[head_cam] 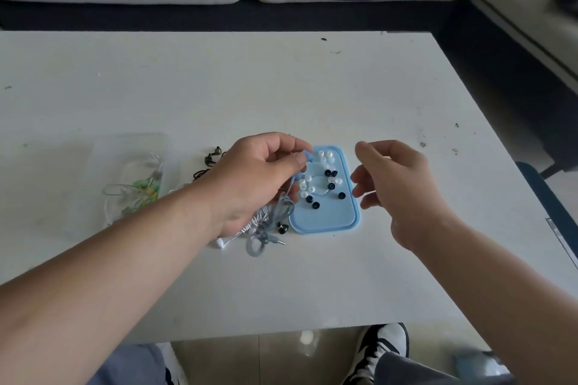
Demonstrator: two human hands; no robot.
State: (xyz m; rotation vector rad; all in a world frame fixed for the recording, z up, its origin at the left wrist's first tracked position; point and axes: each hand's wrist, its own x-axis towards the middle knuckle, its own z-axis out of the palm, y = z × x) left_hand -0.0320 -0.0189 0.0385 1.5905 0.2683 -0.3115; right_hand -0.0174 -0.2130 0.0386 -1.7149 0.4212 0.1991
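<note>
Black-and-white shoe (380, 350): below table (281, 84) edge. Left hand (259, 178): pinching blue earbud (308, 157) over the tray's far-left corner; grey-blue cable (281, 206) trails onto the table. Right hand (397, 187): empty, fingers loosely bent, just right of blue tray (325, 223). Tray: loose ear tips (331, 172). Left hand partly hides black earphones (212, 157). Clear box (134, 166), left: apparently green earphones.
</note>
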